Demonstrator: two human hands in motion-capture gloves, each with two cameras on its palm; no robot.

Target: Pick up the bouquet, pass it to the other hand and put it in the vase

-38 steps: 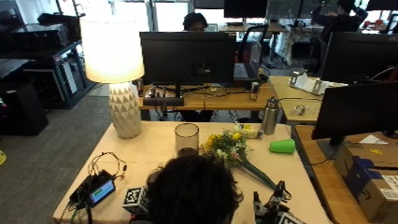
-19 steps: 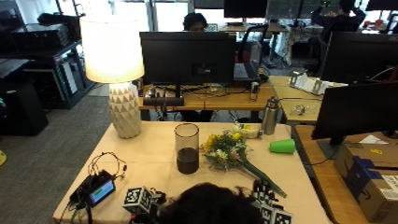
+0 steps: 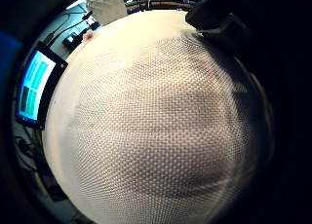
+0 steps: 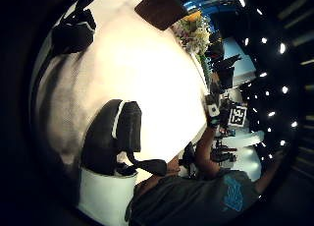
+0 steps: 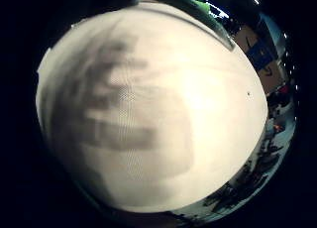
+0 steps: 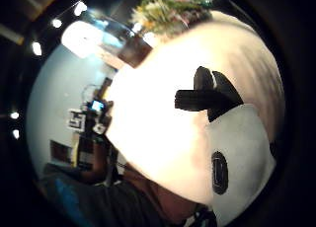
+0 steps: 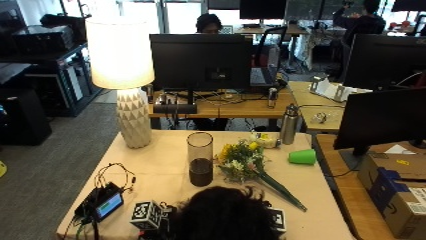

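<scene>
Bouquet [image 7: 247, 165] lies on the bench [image 7: 160, 167] at frame centre, just right of the vase [image 7: 200, 159], untouched; both hands sit low over the bench near the person, fingers' state can't tell.

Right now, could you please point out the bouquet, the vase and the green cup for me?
bouquet [image 7: 241, 161]: outside view, on the yellow and white flower heads.
vase [image 7: 200, 146]: outside view, on the clear glass wall above the dark bottom.
green cup [image 7: 303, 156]: outside view, on the side of the cup lying on the table.
</scene>
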